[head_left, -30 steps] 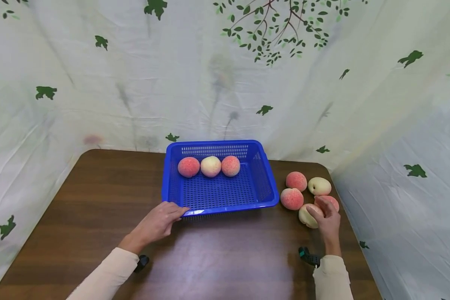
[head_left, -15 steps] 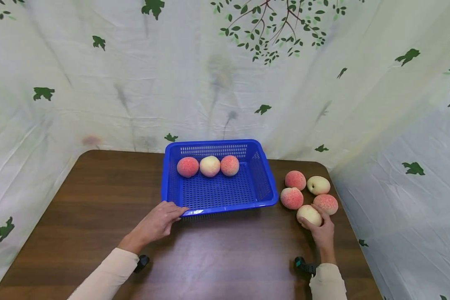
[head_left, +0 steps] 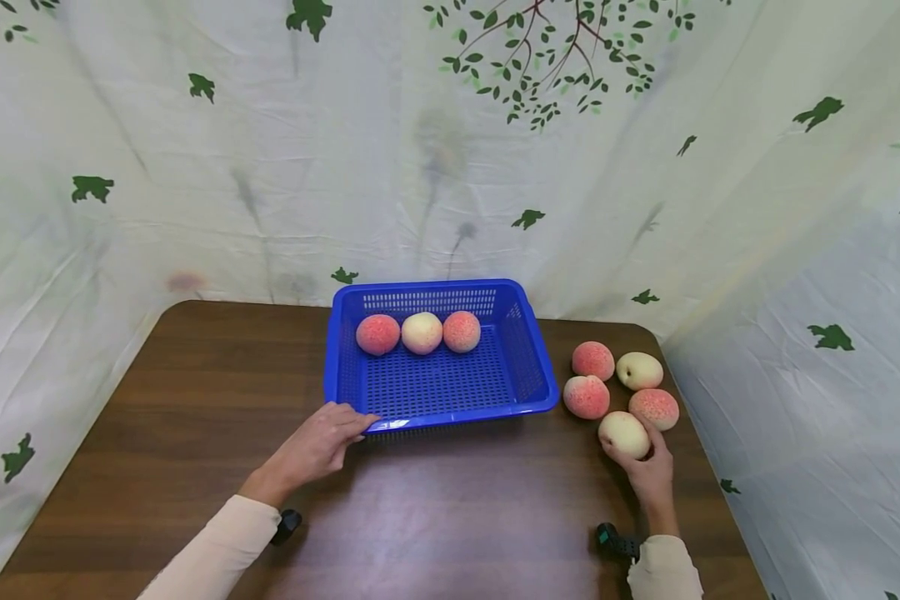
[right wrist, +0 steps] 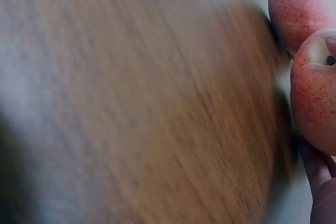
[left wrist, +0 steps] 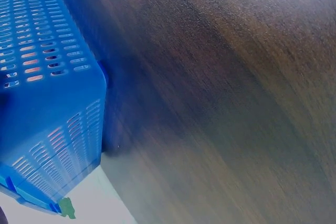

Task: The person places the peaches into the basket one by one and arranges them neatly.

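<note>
My left hand (head_left: 321, 443) grips the front left corner of a blue plastic basket (head_left: 461, 415). Inside, along its back wall, a red peach (head_left: 378, 335), a pale peach (head_left: 422, 333) and another red peach (head_left: 462, 332) sit in a row. Right of the basket, my right hand (head_left: 651, 477) holds a cream-coloured peach (head_left: 623, 434) between thumb and fingers, close over the table. In the right wrist view a red-speckled peach (right wrist: 315, 93) appears right at the fingers (right wrist: 315, 169). The left wrist view shows the basket's slotted side (left wrist: 42, 51), with the hand almost out of frame.
Beyond the right hand lie a speckled red peach (head_left: 654, 409), a pale peach (head_left: 640, 371) and two red peaches, one nearer (head_left: 587, 397) and one farther (head_left: 593, 361). The brown wooden table (head_left: 435, 517) meets a leaf-printed curtain (head_left: 255, 167) at its back and right edges.
The right hand has come down and slightly nearer from over the peaches and closed around the cream-coloured peach, which turned a little. The left hand and basket have stayed in place.
</note>
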A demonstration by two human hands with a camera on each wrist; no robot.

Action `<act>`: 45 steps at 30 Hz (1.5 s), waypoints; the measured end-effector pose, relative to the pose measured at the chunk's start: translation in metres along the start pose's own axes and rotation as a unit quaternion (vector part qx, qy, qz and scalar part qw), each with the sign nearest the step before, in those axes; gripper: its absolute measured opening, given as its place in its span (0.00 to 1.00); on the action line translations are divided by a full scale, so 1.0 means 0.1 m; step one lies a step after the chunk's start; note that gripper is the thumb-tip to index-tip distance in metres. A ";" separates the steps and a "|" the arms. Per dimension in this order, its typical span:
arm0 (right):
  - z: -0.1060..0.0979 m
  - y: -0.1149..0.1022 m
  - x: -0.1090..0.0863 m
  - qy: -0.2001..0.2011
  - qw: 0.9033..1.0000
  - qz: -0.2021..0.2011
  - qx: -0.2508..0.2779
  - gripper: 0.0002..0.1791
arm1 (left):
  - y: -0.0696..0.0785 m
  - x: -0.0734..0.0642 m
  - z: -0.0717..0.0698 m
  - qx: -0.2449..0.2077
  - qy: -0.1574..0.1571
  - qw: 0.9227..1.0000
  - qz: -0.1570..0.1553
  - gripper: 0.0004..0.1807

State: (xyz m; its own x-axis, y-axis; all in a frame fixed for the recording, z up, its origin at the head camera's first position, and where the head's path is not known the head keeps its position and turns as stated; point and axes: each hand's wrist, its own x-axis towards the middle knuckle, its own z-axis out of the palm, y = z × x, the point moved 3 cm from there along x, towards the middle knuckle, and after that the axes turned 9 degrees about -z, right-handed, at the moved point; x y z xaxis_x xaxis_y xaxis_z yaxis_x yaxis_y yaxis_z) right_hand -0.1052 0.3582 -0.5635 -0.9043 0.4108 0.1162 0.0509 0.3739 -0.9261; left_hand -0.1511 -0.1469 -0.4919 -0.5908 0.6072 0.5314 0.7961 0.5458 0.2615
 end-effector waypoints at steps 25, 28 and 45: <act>0.10 -0.70 0.19 0.039 0.985 -0.034 0.167 0.39 | 0.03 0.01 -0.02 -0.003 -0.013 1.000 -0.019 0.19; 0.17 -0.81 0.26 0.026 0.985 -0.045 0.167 0.39 | 0.03 0.01 -0.02 -0.003 -0.015 1.000 -0.021 0.19; 0.71 -1.34 0.46 -0.056 0.971 -0.108 0.207 0.38 | 0.02 0.02 -0.03 -0.007 -0.012 1.000 -0.007 0.17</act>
State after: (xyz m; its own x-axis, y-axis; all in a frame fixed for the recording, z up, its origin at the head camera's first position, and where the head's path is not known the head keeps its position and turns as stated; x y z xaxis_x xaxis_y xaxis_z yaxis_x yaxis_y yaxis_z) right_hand -0.1836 0.2679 -0.4595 -0.9166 0.2583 0.3053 -0.2989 0.0645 -0.9521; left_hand -0.1505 -0.1463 -0.4878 -0.6045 0.6129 0.5088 0.7895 0.5460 0.2803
